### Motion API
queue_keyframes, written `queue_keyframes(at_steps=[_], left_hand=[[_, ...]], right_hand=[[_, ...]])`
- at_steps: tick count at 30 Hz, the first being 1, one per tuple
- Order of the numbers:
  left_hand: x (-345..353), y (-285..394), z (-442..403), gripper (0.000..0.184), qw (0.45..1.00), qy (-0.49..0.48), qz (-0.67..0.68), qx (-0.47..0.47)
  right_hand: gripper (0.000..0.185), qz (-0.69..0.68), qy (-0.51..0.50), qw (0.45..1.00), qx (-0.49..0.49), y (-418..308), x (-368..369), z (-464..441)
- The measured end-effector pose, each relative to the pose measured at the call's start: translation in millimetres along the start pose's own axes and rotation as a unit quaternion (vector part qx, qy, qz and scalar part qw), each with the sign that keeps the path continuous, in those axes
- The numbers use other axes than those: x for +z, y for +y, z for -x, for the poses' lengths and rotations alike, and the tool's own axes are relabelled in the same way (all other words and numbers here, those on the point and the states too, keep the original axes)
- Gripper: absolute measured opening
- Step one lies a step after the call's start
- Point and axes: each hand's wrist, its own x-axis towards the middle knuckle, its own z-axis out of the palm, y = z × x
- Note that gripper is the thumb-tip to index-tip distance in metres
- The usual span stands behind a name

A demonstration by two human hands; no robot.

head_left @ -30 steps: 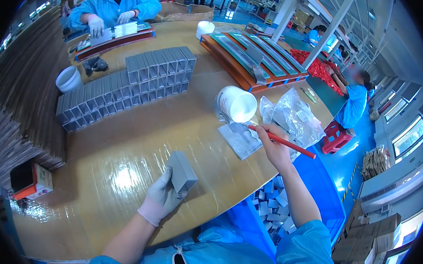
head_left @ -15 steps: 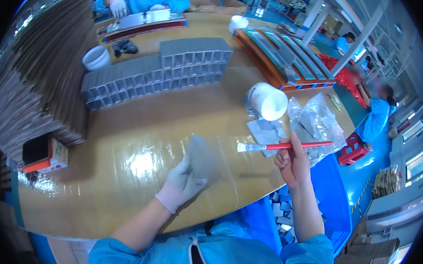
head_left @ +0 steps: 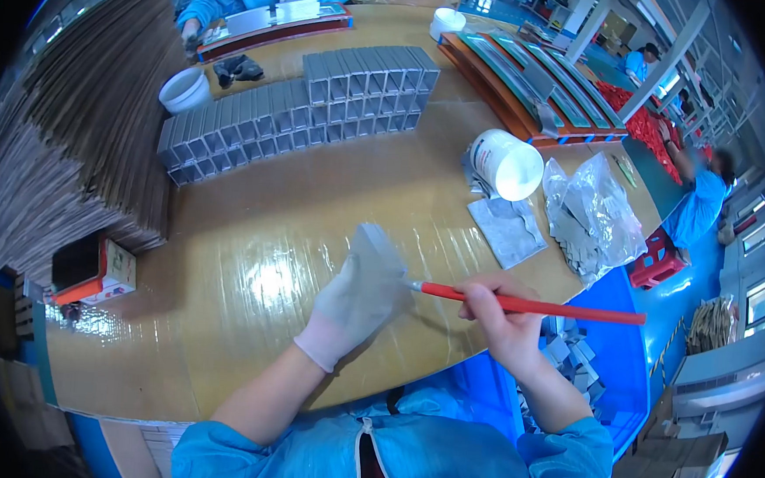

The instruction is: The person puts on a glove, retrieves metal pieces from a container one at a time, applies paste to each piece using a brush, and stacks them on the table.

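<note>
Over the glossy tan table: gloved left hand grips blurred grey box-shaped piece, partly covering it; bare right hand pinches red-handled brush. Beyond: stacked grey rectangular tubes, tipped white plastic tub.

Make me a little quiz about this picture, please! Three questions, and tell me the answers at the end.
1. What is in the person's right grip?
A) a white tub
B) a tool with a long red handle
C) a folded cloth

2. True or false: the person's left grip has a glove on.

3. Fill in the word: the stack of gray boxes is taller toward the ____ side of the picture.

Key: 1. B; 2. True; 3. right
</note>
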Motion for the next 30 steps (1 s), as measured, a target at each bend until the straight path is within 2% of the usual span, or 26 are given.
queue_keyframes(at_steps=[1, 5, 10, 16, 21, 25, 30], left_hand=[[-0.3, 0.2, -0.3, 0.034, 1.0, 0.002, -0.001, -0.004], [-1.8, 0.2, -0.9, 0.037, 0.998, 0.009, -0.061, 0.004], [-11.5, -0.8, -1.8, 0.046, 0.999, 0.011, -0.043, -0.013], [-1.7, -1.6, -0.9, 0.041, 0.998, 0.027, -0.062, -0.004], [-14.7, 2.1, -2.5, 0.042, 0.996, -0.058, -0.063, -0.005], [3.0, -2.8, 1.1, 0.042, 0.995, 0.053, -0.087, 0.025], [6.3, -3.9, 2.1, 0.041, 0.995, 0.068, -0.073, 0.026]], right_hand=[[0.017, -0.001, 0.004, 1.0, 0.003, -0.6, 2.6, -0.1], [0.009, 0.14, -0.067, 0.975, -0.161, -3.2, 11.6, -9.8], [0.007, 0.17, -0.072, 0.954, -0.236, 6.8, 19.7, -12.8], [0.007, 0.161, -0.092, 0.952, -0.244, 2.9, 12.6, -11.0], [0.007, 0.155, -0.118, 0.954, -0.227, -6.3, 0.9, -2.3], [0.006, 0.165, -0.13, 0.952, -0.224, -14.1, -4.6, 1.9], [0.006, 0.175, -0.141, 0.952, -0.206, -19.8, -11.3, 6.1]])
